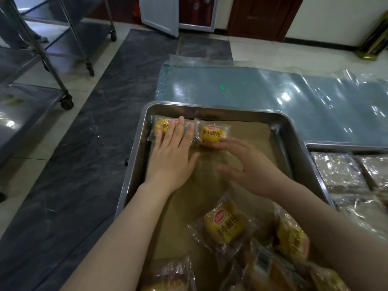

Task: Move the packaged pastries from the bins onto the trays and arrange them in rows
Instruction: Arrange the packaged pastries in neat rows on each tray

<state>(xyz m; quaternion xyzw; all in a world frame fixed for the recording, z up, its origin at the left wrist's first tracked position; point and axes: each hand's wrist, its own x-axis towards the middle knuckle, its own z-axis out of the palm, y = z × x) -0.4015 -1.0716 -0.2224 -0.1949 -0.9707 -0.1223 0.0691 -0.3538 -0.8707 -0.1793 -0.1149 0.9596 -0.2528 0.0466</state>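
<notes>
Looks down on a rectangular steel tray [130,175] lined with brown paper [247,131]. Presses the left grip [174,156], fingers straight and spread, flat on a clear-wrapped yellow bun packet [160,126] in the tray's far left corner, probably seating it square against the rim. Rests the right grip [252,166], loosely apart and clamped on nothing, by its fingertips [222,141] against the near edge of a second such packet [213,133] just beside the first, seemingly nudging it into line to begin a row. Leaves a loose heap of the same packets [226,227] at the tray's near end, cut off below, so cannot count them. Crops a second steel tray [346,146] at right, its shiny clear-wrapped packs [340,171] too glary to identify. Shows no bins.
</notes>
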